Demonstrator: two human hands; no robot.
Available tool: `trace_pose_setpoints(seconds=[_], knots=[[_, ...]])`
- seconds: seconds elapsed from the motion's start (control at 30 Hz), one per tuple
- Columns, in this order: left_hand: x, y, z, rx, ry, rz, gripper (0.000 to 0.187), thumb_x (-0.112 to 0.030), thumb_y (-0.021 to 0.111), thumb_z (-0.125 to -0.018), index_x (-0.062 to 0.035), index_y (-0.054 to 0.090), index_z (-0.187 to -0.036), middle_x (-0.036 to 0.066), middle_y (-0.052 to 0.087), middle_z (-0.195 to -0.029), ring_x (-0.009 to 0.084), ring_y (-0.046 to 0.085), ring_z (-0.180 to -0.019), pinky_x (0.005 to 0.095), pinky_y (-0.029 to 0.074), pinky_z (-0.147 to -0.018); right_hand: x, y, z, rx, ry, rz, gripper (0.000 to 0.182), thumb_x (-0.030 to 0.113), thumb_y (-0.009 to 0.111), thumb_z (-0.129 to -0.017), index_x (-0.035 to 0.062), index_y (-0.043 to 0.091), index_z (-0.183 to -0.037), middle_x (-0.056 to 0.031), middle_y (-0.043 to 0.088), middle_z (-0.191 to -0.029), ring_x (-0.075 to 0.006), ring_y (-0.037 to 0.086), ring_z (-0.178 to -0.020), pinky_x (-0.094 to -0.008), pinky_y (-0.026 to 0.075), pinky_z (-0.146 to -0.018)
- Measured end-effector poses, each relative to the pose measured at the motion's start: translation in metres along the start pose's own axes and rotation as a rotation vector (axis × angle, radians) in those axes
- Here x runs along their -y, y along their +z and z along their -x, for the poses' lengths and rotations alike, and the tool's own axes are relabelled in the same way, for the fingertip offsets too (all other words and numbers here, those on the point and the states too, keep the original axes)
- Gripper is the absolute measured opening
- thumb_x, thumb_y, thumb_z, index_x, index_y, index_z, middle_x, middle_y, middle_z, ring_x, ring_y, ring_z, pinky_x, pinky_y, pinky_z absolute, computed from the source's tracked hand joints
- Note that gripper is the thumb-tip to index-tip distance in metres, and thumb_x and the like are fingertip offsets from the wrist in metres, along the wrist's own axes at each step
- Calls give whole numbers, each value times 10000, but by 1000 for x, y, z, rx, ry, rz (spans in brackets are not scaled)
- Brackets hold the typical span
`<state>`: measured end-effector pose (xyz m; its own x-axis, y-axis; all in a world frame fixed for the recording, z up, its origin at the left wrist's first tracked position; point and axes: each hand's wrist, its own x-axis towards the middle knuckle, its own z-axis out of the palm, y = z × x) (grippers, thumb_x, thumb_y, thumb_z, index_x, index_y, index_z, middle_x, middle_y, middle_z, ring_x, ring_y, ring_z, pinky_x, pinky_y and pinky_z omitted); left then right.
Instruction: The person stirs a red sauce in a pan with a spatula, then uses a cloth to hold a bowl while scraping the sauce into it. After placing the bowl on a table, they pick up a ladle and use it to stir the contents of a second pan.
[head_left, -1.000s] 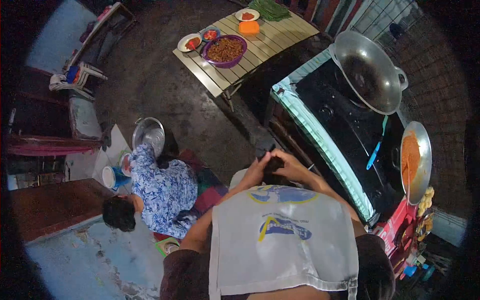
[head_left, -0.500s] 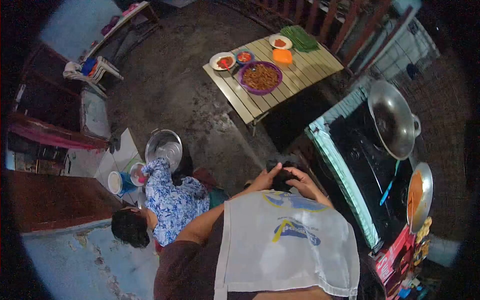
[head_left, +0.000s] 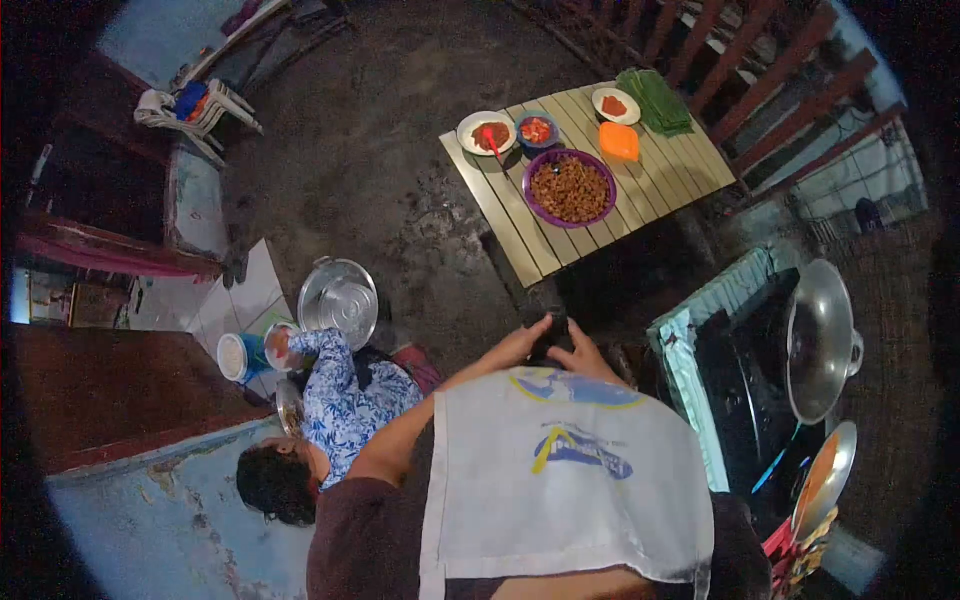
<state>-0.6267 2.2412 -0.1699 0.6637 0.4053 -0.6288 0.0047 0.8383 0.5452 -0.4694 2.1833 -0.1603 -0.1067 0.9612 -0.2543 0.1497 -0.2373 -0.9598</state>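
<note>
Close in front of the white apron at my chest, my left hand and my right hand are together. Between them is a small black object, with the fingers of both hands closed around its sides. It is too dark to name. Ahead of the hands stands a slatted table. On its near part sits a purple bowl full of brown chopped food.
The table also carries plates of red paste, an orange container and green leaves. A stove with a wok stands right. A person in a blue-and-white top crouches left beside a metal basin.
My view has shifted, and the table and stove now sit lower and further right. My hands have drawn closer together around the black object. The crouching person stays beside the basin.
</note>
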Motion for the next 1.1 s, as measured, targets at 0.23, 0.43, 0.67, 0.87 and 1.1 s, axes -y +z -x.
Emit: trace_pose_setpoints(seconds=[0.23, 0.43, 0.67, 0.87, 1.1], knots=[[-117, -28, -44, -366, 29, -356, 641, -453, 496, -835, -58, 308, -1303, 106, 473, -1176, 218, 479, -981, 359, 430, -771, -44, -41, -108, -159, 365, -57, 481, 140, 620, -746, 24, 434, -1175, -81, 531, -1079, -156, 502, -964, -272, 395, -840], [-203, -122, -111, -458, 79, 132, 568, -397, 510, -845, -95, 320, -1287, 46, 464, -1150, 125, 495, -761, 249, 417, -646, -32, -59, -146, -83, 505, -38, 462, 163, 618, -756, 1, 443, -1152, -75, 557, -1030, -157, 508, -950, -279, 395, -842], [-276, -238, -255, -533, -27, -27, 489, -311, 462, -879, -77, 305, -1279, 84, 418, -1192, 186, 514, -801, 266, 425, -614, 21, -52, -196, -314, 838, -323, 700, 281, 618, -760, 0, 261, -1293, -158, 464, -1190, -258, 467, -1067, -357, 378, -882], [-289, -305, -351, -362, 153, 228, 500, -152, 471, -841, -62, 228, -1269, 126, 501, -910, 218, 530, -711, 292, 469, -496, -74, -18, -220, -829, 943, -1116, 780, 363, 598, -790, 78, 128, -1343, -164, 356, -1281, -320, 469, -1062, -499, 384, -852], [-300, -302, -363, -475, 58, 59, 311, -157, 455, -816, 12, 415, -1073, 151, 573, -803, 229, 588, -575, 277, 493, -426, -93, 6, -242, -858, 755, -897, 531, 248, 622, -799, 113, 331, -1222, -69, 507, -988, -213, 544, -889, -322, 476, -592]])
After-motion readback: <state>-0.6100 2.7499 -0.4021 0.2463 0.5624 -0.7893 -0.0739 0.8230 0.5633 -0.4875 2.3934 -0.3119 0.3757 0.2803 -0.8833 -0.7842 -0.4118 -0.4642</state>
